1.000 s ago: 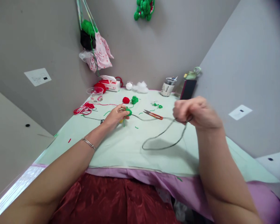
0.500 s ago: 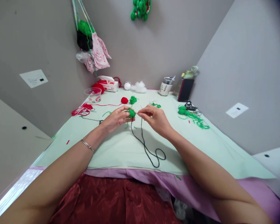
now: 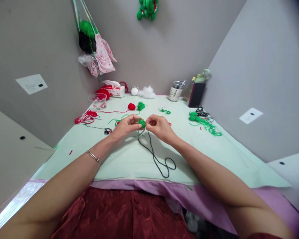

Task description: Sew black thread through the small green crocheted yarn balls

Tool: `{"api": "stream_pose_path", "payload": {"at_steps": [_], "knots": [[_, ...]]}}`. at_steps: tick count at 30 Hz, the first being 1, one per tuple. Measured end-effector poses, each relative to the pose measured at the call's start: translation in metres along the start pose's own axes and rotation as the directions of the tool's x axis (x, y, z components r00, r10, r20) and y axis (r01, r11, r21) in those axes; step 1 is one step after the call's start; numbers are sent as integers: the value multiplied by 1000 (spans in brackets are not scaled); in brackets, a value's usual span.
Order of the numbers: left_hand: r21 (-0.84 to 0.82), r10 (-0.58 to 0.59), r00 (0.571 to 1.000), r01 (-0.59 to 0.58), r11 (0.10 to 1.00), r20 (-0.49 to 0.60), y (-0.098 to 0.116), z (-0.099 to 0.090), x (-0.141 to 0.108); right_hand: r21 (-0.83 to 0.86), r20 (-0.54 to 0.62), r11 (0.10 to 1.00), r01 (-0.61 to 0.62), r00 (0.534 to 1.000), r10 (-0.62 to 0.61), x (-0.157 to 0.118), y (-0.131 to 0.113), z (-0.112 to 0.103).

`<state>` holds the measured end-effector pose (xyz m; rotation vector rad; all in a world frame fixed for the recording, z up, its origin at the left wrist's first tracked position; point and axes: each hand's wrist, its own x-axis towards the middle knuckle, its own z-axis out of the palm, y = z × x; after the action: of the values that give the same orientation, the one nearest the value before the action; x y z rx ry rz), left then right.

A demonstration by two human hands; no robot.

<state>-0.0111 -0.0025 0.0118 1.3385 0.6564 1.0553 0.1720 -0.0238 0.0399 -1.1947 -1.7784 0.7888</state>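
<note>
My left hand [image 3: 128, 127] pinches a small green crocheted piece [image 3: 142, 123] between thumb and fingers. Close against its right side, my right hand [image 3: 159, 127] is closed, fingertips together on a thin sewing needle [image 3: 146, 117] that barely shows. Black yarn [image 3: 152, 153] hangs from between the two hands and lies in a loose loop on the table. Green yarn ends dangle below the piece. Behind my left hand, a small red and green piece [image 3: 117, 122] is partly hidden.
A red ball [image 3: 131, 106] and a green yarn bundle [image 3: 141, 106] lie beyond my hands. Red yarn [image 3: 86, 117] and a clear tub [image 3: 99, 102] are left; green strands [image 3: 209, 126] and scissors [image 3: 200, 110] right. A tissue box [image 3: 117, 91], pen cup [image 3: 175, 91] and phone [image 3: 197, 95] stand behind.
My right hand has come in against the green crocheted piece, closing the gap between the hands. The left hand has turned slightly, its fingers now more curled round the piece.
</note>
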Motion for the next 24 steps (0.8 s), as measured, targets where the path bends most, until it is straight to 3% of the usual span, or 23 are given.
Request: {"api": "stream_pose_path", "payload": {"at_steps": [5,9,14,17,20,21,24], "knots": [[20,10,1000,-10,1000,-1,-1,-1,1,17,1,992,128,992,-128,-5,-10,1],[-62,-32,999,29,998,-41,3,0,0,87,-19,992,87,996,-85,-2,-6,-6],[-113,-36,994,24,993,-102,9,3,-2,-9,-111,997,74,991,-75,1,4,-8],[-131,-19,991,2,991,-133,8,3,-1,-74,-79,994,82,993,-87,-1,3,-5],[-142,-9,989,-13,990,-148,5,-1,1,-68,147,994,81,987,-71,-6,-4,-5],[-148,2,989,-24,989,-150,4,-2,2,-39,276,995,89,958,-75,-8,-7,-7],[-173,33,987,-60,983,-156,3,-6,3,20,585,993,115,804,-105,-11,-13,-14]]}}
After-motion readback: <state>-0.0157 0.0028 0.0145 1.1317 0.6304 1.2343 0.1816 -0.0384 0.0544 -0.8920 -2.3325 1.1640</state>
